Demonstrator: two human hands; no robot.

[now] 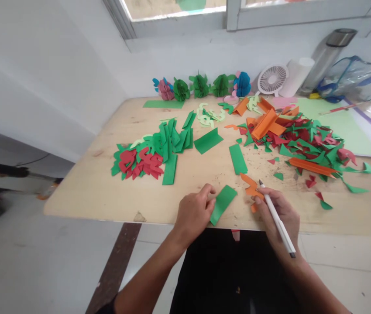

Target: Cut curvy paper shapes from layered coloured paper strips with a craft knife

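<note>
My left hand point(194, 213) rests at the table's front edge with its fingers curled in against the left edge of a green paper strip point(224, 204). In my right hand point(282, 213) lies a white marker pen point(279, 222), its dark tip pointing away from me. The thumb and fingers of that same hand also pinch an orange paper cutout point(250, 188) with a wavy outline. Beyond it, another green strip point(238, 159) lies flat, and a folded green paper piece point(208, 141) stands farther back.
Green folded papers point(170, 137) and red cutouts point(142, 163) are heaped at left. Red, green and orange scraps point(310, 141) pile up at right. Along the wall stand several paper honeycomb figures point(200, 85), a small fan point(273, 80) and a bottle point(324, 61).
</note>
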